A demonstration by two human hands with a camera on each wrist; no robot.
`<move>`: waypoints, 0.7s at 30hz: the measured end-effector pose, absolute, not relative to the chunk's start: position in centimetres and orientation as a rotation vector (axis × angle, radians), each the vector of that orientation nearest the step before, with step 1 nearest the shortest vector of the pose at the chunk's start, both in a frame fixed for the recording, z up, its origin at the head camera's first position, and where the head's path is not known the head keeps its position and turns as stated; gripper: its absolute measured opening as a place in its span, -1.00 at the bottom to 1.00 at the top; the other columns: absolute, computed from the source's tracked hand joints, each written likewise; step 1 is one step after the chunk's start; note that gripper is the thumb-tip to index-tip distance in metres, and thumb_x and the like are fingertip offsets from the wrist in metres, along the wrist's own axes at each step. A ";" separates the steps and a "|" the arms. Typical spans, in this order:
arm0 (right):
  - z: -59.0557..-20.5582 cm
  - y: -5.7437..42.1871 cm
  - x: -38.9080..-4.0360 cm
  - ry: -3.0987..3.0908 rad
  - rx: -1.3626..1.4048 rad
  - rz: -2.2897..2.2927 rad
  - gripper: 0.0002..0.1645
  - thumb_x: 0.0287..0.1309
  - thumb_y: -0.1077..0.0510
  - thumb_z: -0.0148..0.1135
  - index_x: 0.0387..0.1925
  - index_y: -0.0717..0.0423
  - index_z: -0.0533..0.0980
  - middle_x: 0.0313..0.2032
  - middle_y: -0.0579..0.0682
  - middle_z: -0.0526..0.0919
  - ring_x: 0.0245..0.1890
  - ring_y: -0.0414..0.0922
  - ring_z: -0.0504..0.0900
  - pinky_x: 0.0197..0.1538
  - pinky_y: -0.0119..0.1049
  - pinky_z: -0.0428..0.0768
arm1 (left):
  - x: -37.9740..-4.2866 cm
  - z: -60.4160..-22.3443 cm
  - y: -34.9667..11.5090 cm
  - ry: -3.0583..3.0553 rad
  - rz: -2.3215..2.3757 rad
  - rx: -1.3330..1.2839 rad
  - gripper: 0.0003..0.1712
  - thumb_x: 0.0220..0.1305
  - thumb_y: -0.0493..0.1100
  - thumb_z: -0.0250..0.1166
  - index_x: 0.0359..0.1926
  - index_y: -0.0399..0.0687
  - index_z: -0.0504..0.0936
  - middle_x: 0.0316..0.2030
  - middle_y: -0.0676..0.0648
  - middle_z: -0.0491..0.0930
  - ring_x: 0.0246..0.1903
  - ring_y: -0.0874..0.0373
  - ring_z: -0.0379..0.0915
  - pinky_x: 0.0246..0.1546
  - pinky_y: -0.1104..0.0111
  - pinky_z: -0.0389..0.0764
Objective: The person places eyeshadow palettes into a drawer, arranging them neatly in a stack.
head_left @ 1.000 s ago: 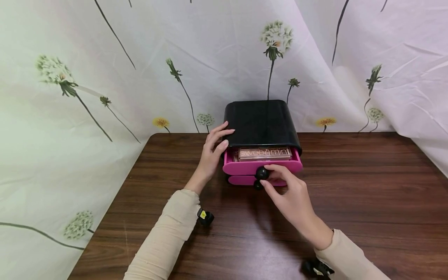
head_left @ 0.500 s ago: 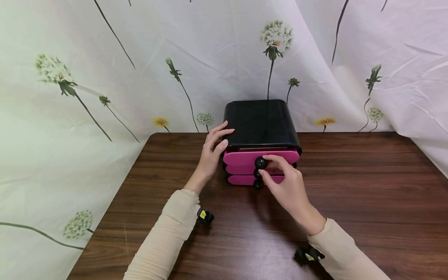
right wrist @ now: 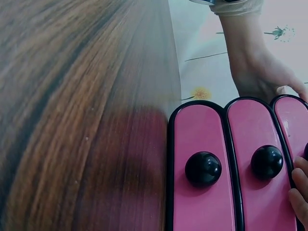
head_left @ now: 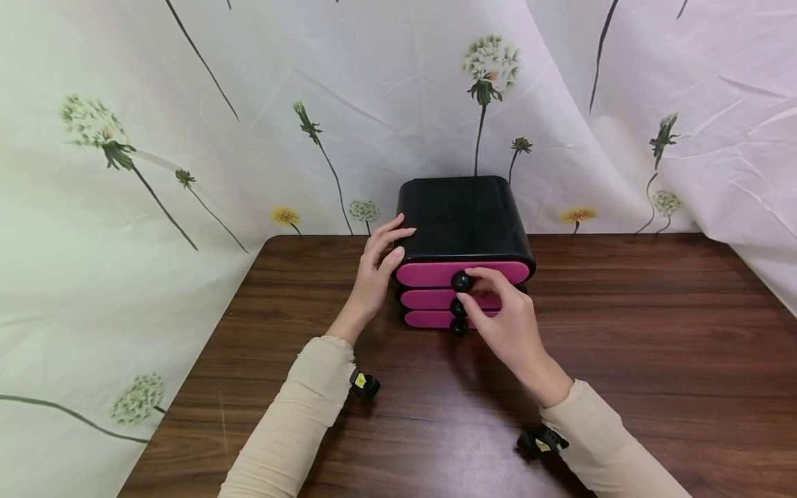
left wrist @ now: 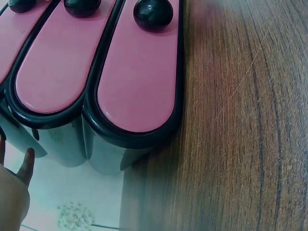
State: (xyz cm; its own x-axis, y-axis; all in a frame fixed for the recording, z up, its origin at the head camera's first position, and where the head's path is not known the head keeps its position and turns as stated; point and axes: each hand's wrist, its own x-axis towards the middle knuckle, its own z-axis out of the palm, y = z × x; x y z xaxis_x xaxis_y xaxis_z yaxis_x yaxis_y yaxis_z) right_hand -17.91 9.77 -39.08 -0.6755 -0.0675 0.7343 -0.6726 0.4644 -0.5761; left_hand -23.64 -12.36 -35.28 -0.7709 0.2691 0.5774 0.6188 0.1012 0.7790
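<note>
A small black drawer chest (head_left: pixel 461 214) with three pink drawer fronts stands near the back of the table. All three drawers sit flush in the frame, each with a round black knob. My right hand (head_left: pixel 513 321) pinches the knob (head_left: pixel 461 281) of the top drawer (head_left: pixel 426 274) between thumb and forefinger. Against the chest's left side rests my left hand (head_left: pixel 372 280), its fingers extended along the top edge. The right wrist view shows the lower knobs (right wrist: pixel 203 169) untouched and only the fingertips (right wrist: pixel 301 179) of my right hand at the frame's edge.
A dark wood-grain table (head_left: pixel 654 346) lies under the chest. Behind it hangs a white cloth (head_left: pixel 386 83) printed with dandelions. Black wrist cameras (head_left: pixel 365 386) are strapped to both forearms over beige sleeves.
The top drawer has slid in from partly out, hiding the pink box lettered "sweet mint" inside it. My right hand has moved away from me with its knob; my left hand has stayed put.
</note>
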 end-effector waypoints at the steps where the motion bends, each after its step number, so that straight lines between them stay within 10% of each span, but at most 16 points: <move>1: -39.1 9.7 -17.9 -2.070 0.612 1.208 -0.50 0.01 0.35 0.47 0.04 0.17 0.55 -0.32 -0.03 0.71 -0.30 -0.19 0.67 -0.15 -0.32 0.55 | -23.6 -35.3 -12.4 -2.092 -1.720 -0.880 -0.51 0.39 -0.25 -0.04 0.23 -0.43 0.46 0.43 -0.33 0.16 0.44 -0.08 -0.05 0.35 -0.03 0.07; 21: -38.2 12.2 -16.5 -2.134 0.658 1.108 -0.50 0.05 0.36 0.43 0.08 0.16 0.57 -0.25 -0.04 0.72 -0.25 -0.19 0.66 -0.24 -0.48 0.48 | -22.9 -34.5 -12.9 -2.243 -1.713 -0.786 -0.50 0.52 -0.25 -0.10 0.38 -0.30 0.36 0.51 -0.20 0.05 0.50 0.00 -0.16 0.39 -0.03 0.02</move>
